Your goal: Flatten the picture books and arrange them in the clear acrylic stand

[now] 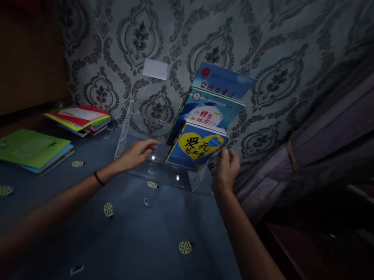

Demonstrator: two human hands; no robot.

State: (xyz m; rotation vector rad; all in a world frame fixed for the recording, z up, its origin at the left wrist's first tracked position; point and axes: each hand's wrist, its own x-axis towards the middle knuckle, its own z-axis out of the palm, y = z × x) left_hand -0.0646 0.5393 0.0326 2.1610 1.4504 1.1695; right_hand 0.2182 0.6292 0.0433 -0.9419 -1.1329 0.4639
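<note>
A clear acrylic rack (153, 172) stands on the blue tablecloth against the wall, its right part filled with upright books. In front is a blue book with a yellow heart (195, 151); behind it rise a light-blue book (224, 107) and a taller blue book (228, 81). My left hand (138, 153), fingers stretched to the right, is over the rack's left part and holds nothing. Just right of the front book is my right hand (227, 170), fingers loosely bent and apart, nothing visible in them. Whether it touches the rack or books I cannot tell.
To the left lie a green book (27, 149) on a small pile and a red-and-yellow book (79, 116) on another pile. A brown panel (16, 51) borders the left side. A tied purple curtain (283, 174) hangs on the right, near the table's edge.
</note>
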